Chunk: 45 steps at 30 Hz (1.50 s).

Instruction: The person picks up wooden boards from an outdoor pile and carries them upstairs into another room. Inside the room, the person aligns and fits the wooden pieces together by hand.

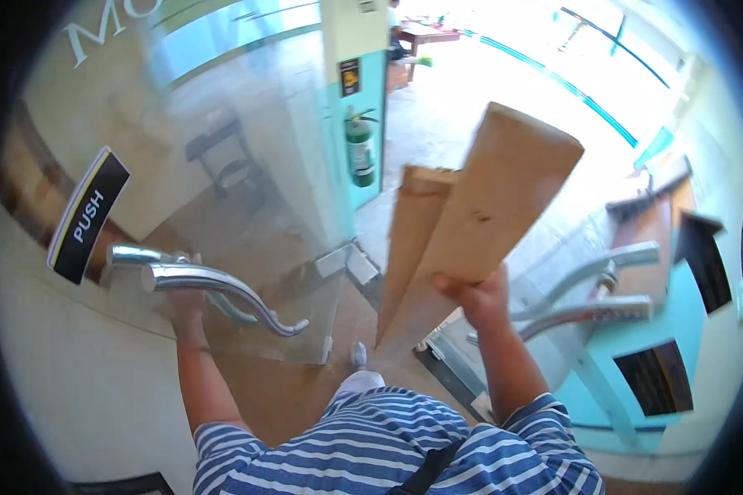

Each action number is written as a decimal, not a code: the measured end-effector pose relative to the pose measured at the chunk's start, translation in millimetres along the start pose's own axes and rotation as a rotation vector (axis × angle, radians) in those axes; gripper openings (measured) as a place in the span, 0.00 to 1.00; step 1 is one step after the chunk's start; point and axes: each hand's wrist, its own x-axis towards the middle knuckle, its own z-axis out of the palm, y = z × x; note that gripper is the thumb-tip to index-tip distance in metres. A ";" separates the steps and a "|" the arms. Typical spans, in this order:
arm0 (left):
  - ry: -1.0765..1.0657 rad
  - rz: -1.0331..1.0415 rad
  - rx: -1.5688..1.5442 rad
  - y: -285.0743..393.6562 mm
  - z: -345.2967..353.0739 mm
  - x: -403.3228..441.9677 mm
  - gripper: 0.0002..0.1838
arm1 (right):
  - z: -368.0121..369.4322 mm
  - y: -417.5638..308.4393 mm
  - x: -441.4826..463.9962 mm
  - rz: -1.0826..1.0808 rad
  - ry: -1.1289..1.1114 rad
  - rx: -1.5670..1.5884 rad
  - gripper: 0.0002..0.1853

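Note:
Two flat brown pieces, like wood or cardboard, are in my right hand (480,299). The larger brown piece (504,194) slants up to the right, and the narrower brown piece (417,223) lies beside and partly behind it. My thumb shows across the lower part of the larger one. On the left, my left hand (188,299) is at the curved metal handle (223,282) of a glass door (281,198); the handle and glass partly hide its fingers, so its grip is unclear. A black PUSH sign (88,216) is on that door.
To the right stands another glass door with curved metal handles (586,309). A fire extinguisher (360,148) hangs on the turquoise wall past the left door. Farther back are a wooden table (425,35) and part of a person (395,16).

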 end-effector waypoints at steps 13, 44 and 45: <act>0.771 -0.618 -0.160 -219.5 -141.9 1.7 0.22 | -24.5 94.6 211.4 -0.207 0.406 0.182 0.17; 1.118 -0.692 1.386 48.1 128.7 71.6 0.17 | -310.0 352.6 751.8 -0.087 0.359 0.043 0.27; 1.121 -0.687 1.422 50.2 131.9 72.7 0.17 | -319.3 356.3 758.2 -0.070 0.388 0.045 0.27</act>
